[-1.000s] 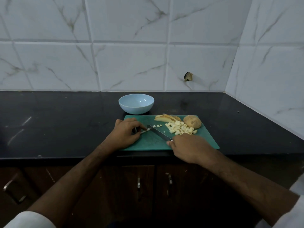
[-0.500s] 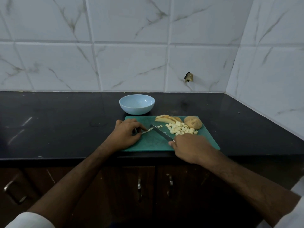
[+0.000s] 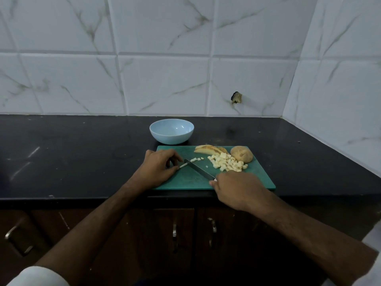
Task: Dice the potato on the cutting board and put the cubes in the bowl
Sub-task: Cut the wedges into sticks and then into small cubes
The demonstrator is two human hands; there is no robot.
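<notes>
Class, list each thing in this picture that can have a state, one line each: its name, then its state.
Bowl: upright, empty.
Potato strip: uncut end pinched by left hand.
Knife: held by right hand, blade across the strip.
Cubes: piled on cutting board.
Potato half: uncut.
Potato slices: undiced.

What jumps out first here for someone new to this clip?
The green cutting board at the counter's front edge, where the right hand holds a knife across a thin potato strip pinched by the left hand. A pile of pale cubes sits on the board's right, beside uncut potato pieces. Behind the board stands a light blue bowl, which looks empty.
</notes>
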